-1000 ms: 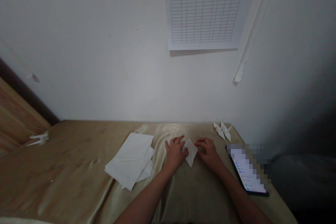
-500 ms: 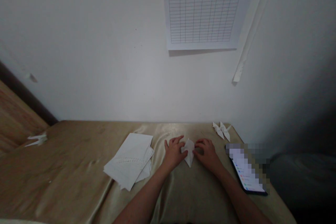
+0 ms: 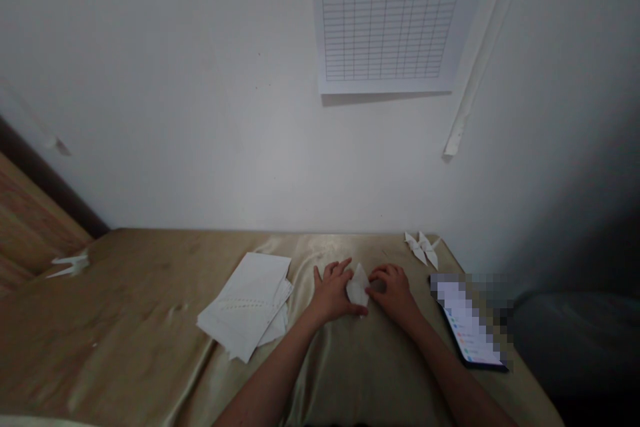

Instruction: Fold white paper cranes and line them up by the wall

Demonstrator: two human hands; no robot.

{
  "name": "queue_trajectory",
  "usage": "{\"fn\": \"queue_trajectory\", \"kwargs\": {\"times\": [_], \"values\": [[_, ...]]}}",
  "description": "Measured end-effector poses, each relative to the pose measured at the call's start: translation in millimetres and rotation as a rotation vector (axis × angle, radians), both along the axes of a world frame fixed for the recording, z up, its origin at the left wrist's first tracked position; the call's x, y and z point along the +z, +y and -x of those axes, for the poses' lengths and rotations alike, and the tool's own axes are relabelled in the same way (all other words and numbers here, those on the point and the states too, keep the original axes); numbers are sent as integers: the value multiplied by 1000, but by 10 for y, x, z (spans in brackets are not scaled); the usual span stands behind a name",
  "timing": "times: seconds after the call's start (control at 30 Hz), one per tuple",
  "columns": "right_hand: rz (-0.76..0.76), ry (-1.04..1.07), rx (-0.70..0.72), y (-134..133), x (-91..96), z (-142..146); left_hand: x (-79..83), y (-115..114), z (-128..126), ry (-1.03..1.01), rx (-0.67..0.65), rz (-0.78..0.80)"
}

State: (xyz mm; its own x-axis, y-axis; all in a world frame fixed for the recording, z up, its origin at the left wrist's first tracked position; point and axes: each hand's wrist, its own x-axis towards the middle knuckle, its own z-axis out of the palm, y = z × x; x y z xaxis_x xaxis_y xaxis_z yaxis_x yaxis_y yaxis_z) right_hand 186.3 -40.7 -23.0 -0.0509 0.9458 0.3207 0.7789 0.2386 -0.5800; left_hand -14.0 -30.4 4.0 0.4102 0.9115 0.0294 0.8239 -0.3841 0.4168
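Note:
A small folded piece of white paper, kite-shaped with a point at the top, is between my two hands above the cloth-covered table. My left hand grips it from the left, the thumb lying across its lower part and other fingers near its upper left edge. From the other side, my right hand pinches the right edge between thumb and curled fingers. The paper's bottom tip is partly hidden by my left thumb.
A stack of white paper lies left of my hands. Folded paper cranes sit at the back right, with a phone nearer. White paper scraps lie far left. A printed table sheet hangs on the wall.
My left thumb has moved down to the paper's lower part. The paper's lower point, in plain sight before, is now mostly covered. My right hand has barely shifted.

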Motion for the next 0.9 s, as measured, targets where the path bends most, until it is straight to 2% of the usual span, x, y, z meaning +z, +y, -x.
{"fn": "queue_trajectory", "kwargs": {"times": [0.4, 0.9], "values": [[24, 107, 54, 7, 26, -94, -1, 12, -4, 53, 2, 39], [4, 110, 22, 41, 9, -24, -15, 26, 7, 17, 0, 45]]}}
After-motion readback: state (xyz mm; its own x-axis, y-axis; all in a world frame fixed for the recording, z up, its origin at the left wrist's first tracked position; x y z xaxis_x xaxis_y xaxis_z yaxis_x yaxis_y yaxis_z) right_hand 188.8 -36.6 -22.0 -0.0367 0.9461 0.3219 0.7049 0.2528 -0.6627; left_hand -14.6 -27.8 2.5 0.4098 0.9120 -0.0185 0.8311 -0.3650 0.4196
